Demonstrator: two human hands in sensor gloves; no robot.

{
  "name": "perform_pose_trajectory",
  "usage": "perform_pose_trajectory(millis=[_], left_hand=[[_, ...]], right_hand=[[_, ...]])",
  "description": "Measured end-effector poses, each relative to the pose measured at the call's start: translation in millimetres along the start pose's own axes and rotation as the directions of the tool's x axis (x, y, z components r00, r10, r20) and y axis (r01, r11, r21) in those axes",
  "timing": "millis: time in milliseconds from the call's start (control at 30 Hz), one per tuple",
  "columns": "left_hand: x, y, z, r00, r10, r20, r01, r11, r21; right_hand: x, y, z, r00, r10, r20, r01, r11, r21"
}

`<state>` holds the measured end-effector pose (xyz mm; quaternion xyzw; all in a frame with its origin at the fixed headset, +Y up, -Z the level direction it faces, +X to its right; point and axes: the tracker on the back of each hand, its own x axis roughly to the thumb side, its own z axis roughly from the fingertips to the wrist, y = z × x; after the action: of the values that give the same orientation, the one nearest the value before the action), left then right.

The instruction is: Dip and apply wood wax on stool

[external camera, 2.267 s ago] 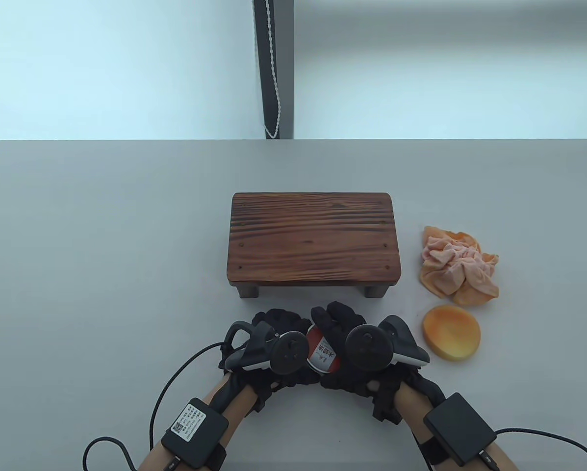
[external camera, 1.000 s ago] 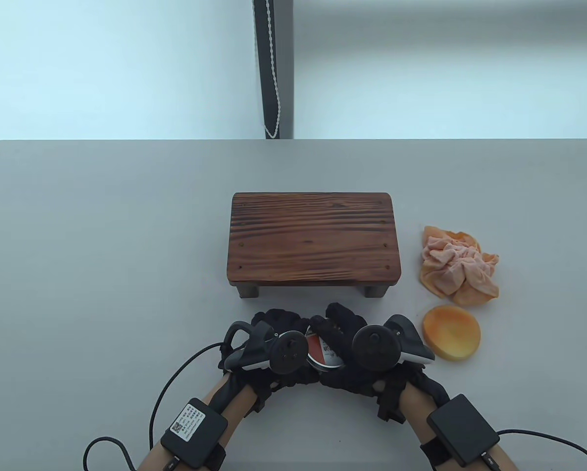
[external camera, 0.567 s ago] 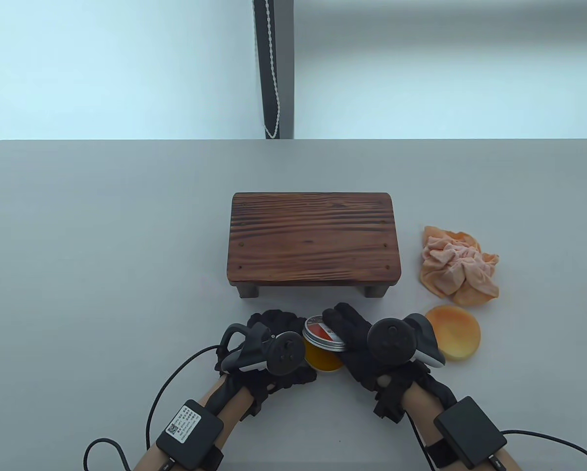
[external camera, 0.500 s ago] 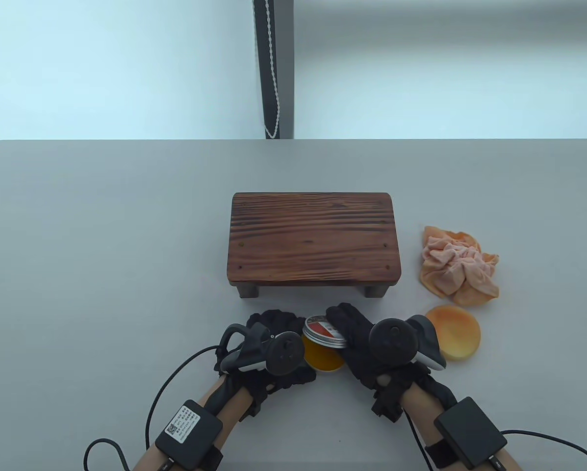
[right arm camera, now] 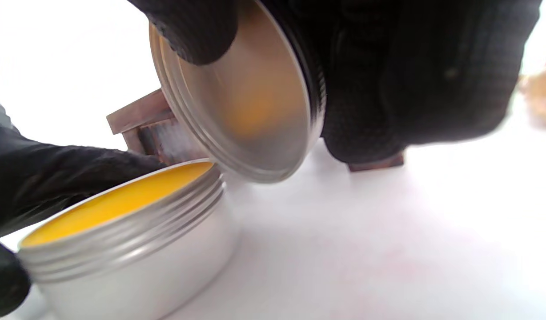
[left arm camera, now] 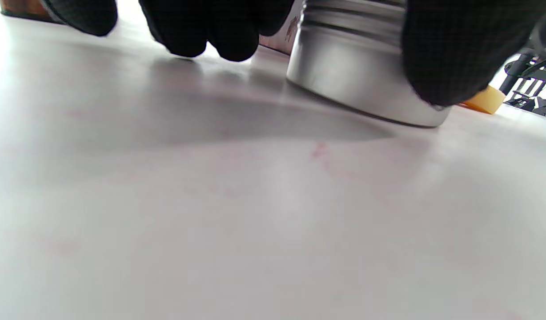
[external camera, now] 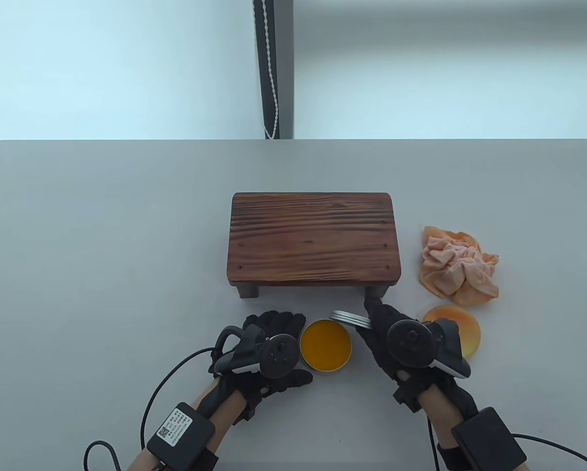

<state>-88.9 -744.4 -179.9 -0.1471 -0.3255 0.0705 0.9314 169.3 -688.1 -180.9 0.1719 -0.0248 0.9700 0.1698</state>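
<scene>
An open silver tin of yellow wood wax [external camera: 326, 345] stands on the table in front of the dark wooden stool [external camera: 314, 239]. My left hand [external camera: 278, 338] grips the tin's side; the tin shows in the left wrist view [left arm camera: 357, 75] and the right wrist view [right arm camera: 122, 240]. My right hand [external camera: 379, 326] holds the silver lid [external camera: 350, 318] tilted, just right of the tin and off it. The lid's inside shows in the right wrist view [right arm camera: 242, 98]. A round orange sponge [external camera: 462, 328] lies right of my right hand.
A crumpled peach cloth [external camera: 457, 267] lies right of the stool, behind the sponge. The grey table [external camera: 102, 245] spreads bare to the left. A dark post with a bead cord [external camera: 272, 68] stands behind the table's far edge.
My right hand has lifted the lid off the tin and carried it right, toward the stool's front right leg. The yellow wax is now uncovered. My left hand kept holding the tin.
</scene>
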Motion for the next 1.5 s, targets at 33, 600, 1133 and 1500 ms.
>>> perform_pose_trajectory(millis=[33, 600, 1133, 1500], left_hand=[[0.0, 0.2, 0.3, 1.000, 0.002, 0.002, -0.002, 1.000, 0.001], [-3.8, 9.4, 11.8, 0.999, 0.053, 0.009, -0.054, 0.996, 0.069], [-5.3, 10.5, 12.4, 0.998, 0.057, 0.013, -0.058, 0.995, 0.075], [-5.6, 9.9, 11.9, 0.998, 0.052, 0.018, -0.053, 0.996, 0.073]], right_hand=[[-2.8, -5.1, 1.4, 1.000, -0.013, -0.017, 0.013, 0.999, -0.032], [-22.6, -7.6, -4.6, 0.952, 0.305, -0.014, -0.304, 0.952, 0.039], [-15.5, 27.4, -16.5, 0.879, 0.476, 0.035, -0.475, 0.866, 0.156], [-17.1, 25.3, -15.2, 0.878, 0.479, 0.005, -0.473, 0.864, 0.175]])
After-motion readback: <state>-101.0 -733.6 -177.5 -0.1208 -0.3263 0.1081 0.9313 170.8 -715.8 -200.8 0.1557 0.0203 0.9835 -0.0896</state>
